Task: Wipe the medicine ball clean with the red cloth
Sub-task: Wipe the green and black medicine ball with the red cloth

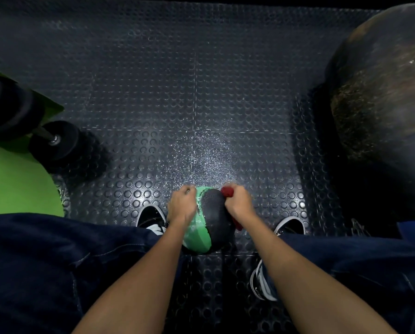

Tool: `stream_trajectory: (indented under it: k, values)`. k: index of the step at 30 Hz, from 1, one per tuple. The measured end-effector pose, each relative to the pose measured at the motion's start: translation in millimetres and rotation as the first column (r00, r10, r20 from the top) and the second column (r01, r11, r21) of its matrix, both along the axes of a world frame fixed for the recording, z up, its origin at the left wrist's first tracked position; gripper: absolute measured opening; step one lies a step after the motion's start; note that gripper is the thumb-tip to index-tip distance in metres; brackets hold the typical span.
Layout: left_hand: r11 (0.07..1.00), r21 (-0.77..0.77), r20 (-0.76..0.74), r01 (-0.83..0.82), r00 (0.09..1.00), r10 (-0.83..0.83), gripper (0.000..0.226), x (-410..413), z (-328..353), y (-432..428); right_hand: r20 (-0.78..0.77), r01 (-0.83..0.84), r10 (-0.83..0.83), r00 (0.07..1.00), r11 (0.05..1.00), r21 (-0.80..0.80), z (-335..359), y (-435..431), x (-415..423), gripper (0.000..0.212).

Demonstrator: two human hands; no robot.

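Place: a gym or fitness room, as far as I can see.
Floor: black rubber floor (153, 92) with raised round studs, laid in tiles.
Weights: black dumbbell (57, 143) at my left, beside a green mat (16, 186).
Large kit: big dark scuffed exercise ball (382, 92) at my right.
Small kit: green-and-black medicine ball (210, 227) between my feet.

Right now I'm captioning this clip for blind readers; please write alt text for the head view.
A person's left hand holds a green-and-black medicine ball between their shoes while the right hand presses a red cloth on its black side. On the studded black floor, a dumbbell lies at left and a big dark ball at right.
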State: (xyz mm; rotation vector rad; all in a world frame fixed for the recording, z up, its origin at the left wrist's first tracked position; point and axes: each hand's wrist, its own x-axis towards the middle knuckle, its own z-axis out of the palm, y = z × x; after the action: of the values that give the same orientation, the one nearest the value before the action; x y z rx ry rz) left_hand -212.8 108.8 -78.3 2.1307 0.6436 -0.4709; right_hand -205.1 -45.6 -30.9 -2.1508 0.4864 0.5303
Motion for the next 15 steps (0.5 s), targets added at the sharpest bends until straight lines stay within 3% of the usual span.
stream_trajectory:
  k: [5, 9, 13, 15]
  values:
    - [0.999, 0.040, 0.001, 0.001, 1.000, -0.001, 0.038, 0, -1, -1, 0.140, -0.085, 0.063, 0.988, 0.984, 0.158, 6, 11, -4, 0.057]
    - [0.999, 0.015, -0.030, -0.044, 0.999, 0.044, 0.036, 7, -1, -4, 0.116, -0.052, 0.017, 0.993, 0.952, 0.303, 17, -11, 9, 0.047]
    - [0.954, -0.179, -0.004, -0.240, 0.970, 0.243, 0.035, 26, 9, -4, 0.131, -0.109, 0.086, 0.988, 0.979, 0.172, 13, -26, 26, 0.052]
    - [0.952, -0.245, 0.104, -0.184, 0.971, 0.214, 0.032, 33, 23, -4, 0.169, -0.159, 0.145, 0.975, 0.984, 0.075, 10, -26, 28, 0.054]
